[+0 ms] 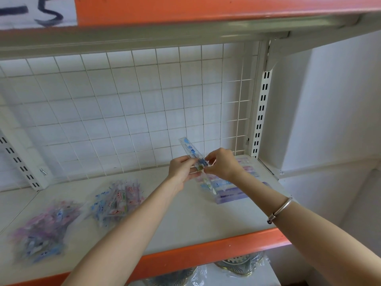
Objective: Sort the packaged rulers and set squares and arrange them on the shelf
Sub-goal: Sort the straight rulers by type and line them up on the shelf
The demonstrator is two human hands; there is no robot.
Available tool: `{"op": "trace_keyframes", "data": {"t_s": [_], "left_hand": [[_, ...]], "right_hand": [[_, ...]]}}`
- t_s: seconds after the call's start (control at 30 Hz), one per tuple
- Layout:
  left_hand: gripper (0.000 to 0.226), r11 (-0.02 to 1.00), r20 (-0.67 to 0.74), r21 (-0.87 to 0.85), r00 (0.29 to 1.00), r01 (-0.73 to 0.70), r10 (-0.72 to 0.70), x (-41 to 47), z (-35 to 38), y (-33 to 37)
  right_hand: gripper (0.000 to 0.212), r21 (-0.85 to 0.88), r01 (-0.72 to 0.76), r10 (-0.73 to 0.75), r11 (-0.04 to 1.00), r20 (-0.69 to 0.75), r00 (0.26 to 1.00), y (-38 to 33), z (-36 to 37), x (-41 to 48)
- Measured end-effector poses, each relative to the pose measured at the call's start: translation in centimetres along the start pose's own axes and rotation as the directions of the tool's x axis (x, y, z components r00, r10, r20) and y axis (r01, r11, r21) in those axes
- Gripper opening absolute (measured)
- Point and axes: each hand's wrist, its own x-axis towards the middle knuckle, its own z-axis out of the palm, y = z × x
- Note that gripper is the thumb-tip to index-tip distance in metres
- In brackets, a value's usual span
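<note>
Your left hand point(182, 170) and right hand point(221, 165) both pinch one clear, blue-printed packaged ruler point(191, 150), its far end tilted toward eleven o'clock.

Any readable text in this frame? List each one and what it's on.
"-5": black handwriting on the white sign at top left, cut off by the frame.
Blue print on the ruler held by the left hand and right hand: too blurred to read.
Print on the loose packs: too blurred to read.
</note>
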Motion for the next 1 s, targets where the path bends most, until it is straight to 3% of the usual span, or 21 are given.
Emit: {"op": "trace_keyframes", "data": {"t_s": [0.2,0.4,0.53,0.7,1.0], "left_hand": [[0.017,1.0,0.071,0.015,0.997,-0.01,0.009,-0.2,0.2,0.3],[0.018,0.999,-0.026,0.007,0.999,-0.039,0.039,0.4,0.0,1.0],[0.022,0.996,-0.122,0.04,0.989,-0.074,0.078,1.1,-1.2,1.2],[0.022,0.984,-0.154,0.138,0.979,-0.113,0.134,1.4,-1.9,0.7],[0.022,0.903,-0.032,0.387,0.975,-0.188,0.218,1.2,-2.1,0.1]], "right_hand": [[0.032,-0.069,0.041,-0.041,0.997,-0.001,0.999,-0.2,-0.7,-0.4],[0.042,-0.148,0.051,-0.053,0.988,-0.015,0.998,1.0,-1.8,0.3],[0.042,-0.262,0.077,-0.058,0.962,0.079,0.995,3.0,-2.8,0.6],[0.036,-0.352,0.173,-0.061,0.92,0.308,0.95,4.9,-3.1,0.1],[0.038,-0.37,0.225,-0.069,0.901,0.391,0.918,6.2,-1.9,0.1]]}}
